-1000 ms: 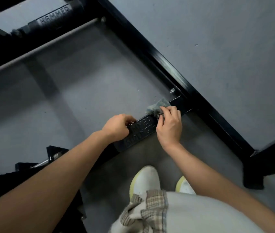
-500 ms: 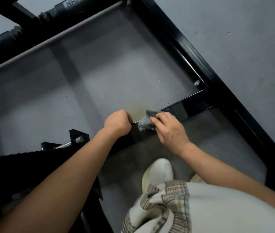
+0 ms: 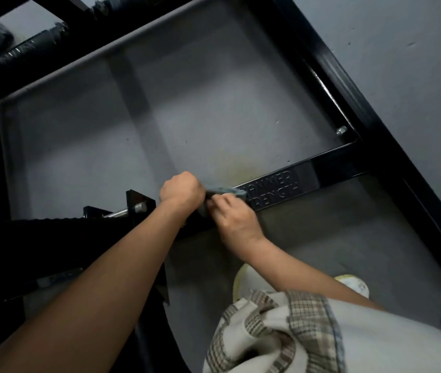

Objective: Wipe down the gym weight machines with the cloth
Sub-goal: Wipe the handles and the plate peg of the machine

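Near the frame's centre both forearms reach in from below, the left hand (image 3: pixel 181 193) fisted, its grip curled round the black crossbar (image 3: pixel 335 167), the right hand (image 3: pixel 237 216) just beside it, grip pinching the grey cloth (image 3: pixel 226 190), which lies bunched on the bar, long axis running lower left to upper right.

The cloth (image 3: pixel 226 190) is mostly hidden between the left hand (image 3: pixel 181 191) and right hand (image 3: pixel 237 218). Lettering (image 3: pixel 276 188) on the crossbar (image 3: pixel 332 165) (embossed, dark on dark) is partly covered. Left fingertips face away, unseen.
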`<state>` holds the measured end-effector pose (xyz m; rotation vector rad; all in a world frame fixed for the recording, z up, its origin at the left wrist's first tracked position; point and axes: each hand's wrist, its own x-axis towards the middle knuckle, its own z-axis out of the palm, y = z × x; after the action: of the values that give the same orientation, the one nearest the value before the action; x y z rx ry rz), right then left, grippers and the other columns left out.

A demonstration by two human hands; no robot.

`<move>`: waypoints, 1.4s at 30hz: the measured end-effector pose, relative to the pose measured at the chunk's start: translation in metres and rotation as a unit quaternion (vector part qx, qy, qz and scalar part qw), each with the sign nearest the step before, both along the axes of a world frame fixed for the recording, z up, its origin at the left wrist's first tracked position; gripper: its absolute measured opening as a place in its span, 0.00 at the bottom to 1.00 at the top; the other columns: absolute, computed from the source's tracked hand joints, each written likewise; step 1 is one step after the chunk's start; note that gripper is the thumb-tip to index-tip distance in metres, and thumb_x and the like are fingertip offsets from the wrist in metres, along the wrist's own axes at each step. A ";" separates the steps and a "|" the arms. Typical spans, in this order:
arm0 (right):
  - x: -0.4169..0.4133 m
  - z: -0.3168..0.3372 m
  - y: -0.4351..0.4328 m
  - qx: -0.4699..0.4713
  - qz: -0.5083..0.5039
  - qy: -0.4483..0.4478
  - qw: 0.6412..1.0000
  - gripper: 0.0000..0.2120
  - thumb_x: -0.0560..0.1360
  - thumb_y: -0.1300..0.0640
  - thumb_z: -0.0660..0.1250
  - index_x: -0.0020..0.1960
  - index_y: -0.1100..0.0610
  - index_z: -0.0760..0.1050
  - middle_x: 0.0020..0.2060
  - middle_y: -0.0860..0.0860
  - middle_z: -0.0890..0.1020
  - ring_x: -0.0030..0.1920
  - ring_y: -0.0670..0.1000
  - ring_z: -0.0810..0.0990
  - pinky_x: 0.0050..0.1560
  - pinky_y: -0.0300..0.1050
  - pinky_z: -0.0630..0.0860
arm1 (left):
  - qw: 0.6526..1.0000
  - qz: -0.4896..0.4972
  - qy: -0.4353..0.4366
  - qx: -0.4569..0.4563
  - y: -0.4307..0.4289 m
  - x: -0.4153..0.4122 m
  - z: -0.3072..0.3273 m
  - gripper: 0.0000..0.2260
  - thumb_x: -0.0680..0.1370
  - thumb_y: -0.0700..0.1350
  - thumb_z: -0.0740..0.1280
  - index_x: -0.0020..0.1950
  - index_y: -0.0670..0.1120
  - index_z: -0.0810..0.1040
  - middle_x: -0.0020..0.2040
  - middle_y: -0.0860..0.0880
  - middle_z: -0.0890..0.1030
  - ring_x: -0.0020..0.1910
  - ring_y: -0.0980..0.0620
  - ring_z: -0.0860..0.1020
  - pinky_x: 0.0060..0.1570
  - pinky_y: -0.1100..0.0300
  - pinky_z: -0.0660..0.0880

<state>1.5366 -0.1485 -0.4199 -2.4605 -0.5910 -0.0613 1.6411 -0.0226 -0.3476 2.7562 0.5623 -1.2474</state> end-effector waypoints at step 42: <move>0.047 0.358 -0.240 0.510 -0.302 0.473 0.652 0.15 0.80 0.49 0.67 0.61 0.57 0.83 0.52 0.55 0.88 0.50 0.54 0.86 0.55 0.53 0.81 | 0.819 -0.018 0.173 -0.547 -0.198 0.044 0.268 0.25 0.77 0.35 0.74 0.72 0.46 0.75 0.65 0.45 0.83 0.65 0.45 0.81 0.65 0.49 0.78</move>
<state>1.5840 -0.3884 -0.0617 -1.1491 0.6271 0.4760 1.6850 -0.2209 -0.0796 1.5846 -0.2019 -1.4351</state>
